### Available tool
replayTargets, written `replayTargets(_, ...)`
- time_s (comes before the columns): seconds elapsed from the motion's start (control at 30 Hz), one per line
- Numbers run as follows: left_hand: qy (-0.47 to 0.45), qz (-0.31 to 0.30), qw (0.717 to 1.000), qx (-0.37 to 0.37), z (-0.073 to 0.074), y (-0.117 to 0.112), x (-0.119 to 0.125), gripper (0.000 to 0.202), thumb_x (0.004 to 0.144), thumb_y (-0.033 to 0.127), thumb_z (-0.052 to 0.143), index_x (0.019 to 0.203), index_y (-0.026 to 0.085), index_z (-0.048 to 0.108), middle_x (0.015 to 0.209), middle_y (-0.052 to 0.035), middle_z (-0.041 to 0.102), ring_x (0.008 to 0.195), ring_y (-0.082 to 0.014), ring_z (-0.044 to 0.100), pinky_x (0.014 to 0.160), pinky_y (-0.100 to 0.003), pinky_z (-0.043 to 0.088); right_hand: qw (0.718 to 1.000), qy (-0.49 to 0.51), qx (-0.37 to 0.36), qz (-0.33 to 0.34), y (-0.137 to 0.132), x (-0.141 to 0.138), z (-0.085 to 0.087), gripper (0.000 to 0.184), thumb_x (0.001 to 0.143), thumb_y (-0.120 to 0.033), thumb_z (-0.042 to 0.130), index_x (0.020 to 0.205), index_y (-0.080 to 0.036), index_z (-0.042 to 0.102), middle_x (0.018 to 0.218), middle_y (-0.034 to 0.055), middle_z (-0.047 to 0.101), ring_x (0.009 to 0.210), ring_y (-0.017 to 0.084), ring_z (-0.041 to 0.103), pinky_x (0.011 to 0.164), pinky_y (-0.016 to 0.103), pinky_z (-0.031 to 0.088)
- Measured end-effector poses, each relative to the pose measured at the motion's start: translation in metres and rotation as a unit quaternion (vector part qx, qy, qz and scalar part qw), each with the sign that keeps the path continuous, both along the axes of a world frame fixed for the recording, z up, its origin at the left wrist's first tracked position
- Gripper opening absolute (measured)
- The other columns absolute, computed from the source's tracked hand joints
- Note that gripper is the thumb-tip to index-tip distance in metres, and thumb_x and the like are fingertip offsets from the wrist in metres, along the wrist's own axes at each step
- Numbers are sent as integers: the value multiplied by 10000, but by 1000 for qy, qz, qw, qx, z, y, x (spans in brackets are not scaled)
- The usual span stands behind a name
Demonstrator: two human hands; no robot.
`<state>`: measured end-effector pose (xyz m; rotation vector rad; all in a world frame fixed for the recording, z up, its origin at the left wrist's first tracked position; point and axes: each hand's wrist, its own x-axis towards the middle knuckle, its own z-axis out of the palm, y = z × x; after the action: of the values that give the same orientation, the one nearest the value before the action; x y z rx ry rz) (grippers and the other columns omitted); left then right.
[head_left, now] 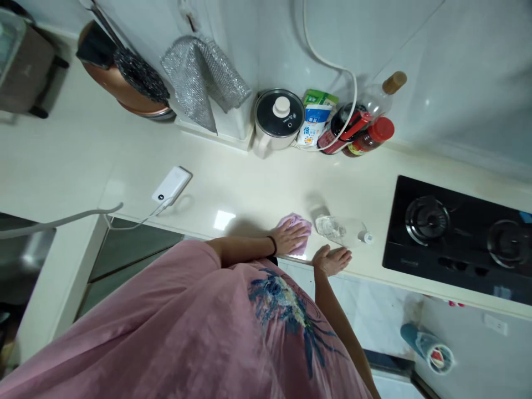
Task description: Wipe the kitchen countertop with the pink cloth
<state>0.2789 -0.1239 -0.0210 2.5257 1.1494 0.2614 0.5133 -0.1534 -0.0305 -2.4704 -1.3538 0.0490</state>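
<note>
My left hand [289, 237], with a dark band at the wrist, lies flat on a crumpled purple cloth [301, 230] near the counter's front edge. Its fingers stretch out over the fabric. To the right, my right hand [331, 260] rests at the counter edge, fingers extended and holding nothing. Just beyond it a clear plastic bottle [339, 229] with a white cap lies on its side, the cap pointing right. It is apart from the cloth.
A black gas stove [461, 233] is on the right. Along the wall stand a cream electric pot [274, 136], a white-and-blue packet [315, 124] and several bottles. A white power bank [172, 184] with a cable lies left. Silvery mesh cloths [195, 72] hang above the counter [233, 183].
</note>
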Motion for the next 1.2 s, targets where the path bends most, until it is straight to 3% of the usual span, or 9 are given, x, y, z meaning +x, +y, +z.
replayTargets(0.07,-9,-33,999,2,-2,-22,-24,514,1079,404,489,1587,345,538,1743,15,350,1648,-270,248,1371,-583,64,1000,-1,-1,0,0,2,-2,785,1007,-551,448,1601,-38,427,1655,338,397,1574,464,328,1233,752,302)
replayTargets(0.13,-11,-21,1000,-4,-2,-21,-50,507,1086,417,475,1586,357,540,1741,17,355,1650,-259,241,1373,-562,32,1000,-4,2,0,1,3,-5,779,1005,-546,449,1598,-41,432,1650,335,407,1569,469,336,1230,754,304)
replayTargets(0.27,24,142,989,-38,4,26,-107,555,1069,392,473,1620,337,499,1754,-24,330,1663,-307,185,1343,-647,-9,1000,-13,13,7,0,6,-9,789,1000,-543,445,1593,-22,435,1647,332,413,1568,465,341,1254,724,287)
replayTargets(0.43,87,353,926,-100,17,87,-211,619,1075,398,402,1689,323,373,1803,-33,180,1679,-339,57,1310,-703,-36,1000,-18,19,18,-2,10,-12,787,994,-552,443,1593,-42,440,1644,327,417,1559,475,350,1242,729,299)
replayTargets(0.6,117,502,849,-118,27,96,-298,661,1093,414,338,1733,281,242,1819,-54,83,1678,-357,-3,1297,-724,-12,999,-21,27,24,0,13,-14,775,982,-553,453,1577,-57,456,1628,333,427,1547,487,363,1223,751,307)
replayTargets(0.73,118,490,857,-110,27,60,-293,672,1087,391,342,1734,240,243,1817,-81,78,1675,-373,15,1306,-706,11,999,-22,34,23,1,12,-12,754,978,-546,449,1561,-70,471,1609,335,440,1528,490,381,1208,766,315)
replayTargets(0.87,111,358,922,-98,20,-12,-276,641,1074,403,415,1697,263,362,1801,-84,177,1677,-353,63,1320,-661,-8,999,-25,35,28,3,8,-5,698,966,-531,457,1526,-117,511,1575,312,479,1489,488,421,1183,767,349)
replayTargets(1.03,106,228,964,-87,18,-92,-332,593,1067,429,475,1648,314,456,1766,-75,302,1665,-317,164,1326,-615,-43,999,-23,29,28,3,5,1,706,965,-547,448,1533,-131,508,1580,304,479,1495,495,408,1189,769,341)
replayTargets(1.2,102,235,962,-92,25,-118,-372,555,1060,420,501,1603,308,529,1749,-96,334,1658,-324,189,1321,-620,-28,999,-17,15,25,3,5,0,768,980,-581,400,1558,-82,477,1617,321,438,1524,497,381,1234,749,302)
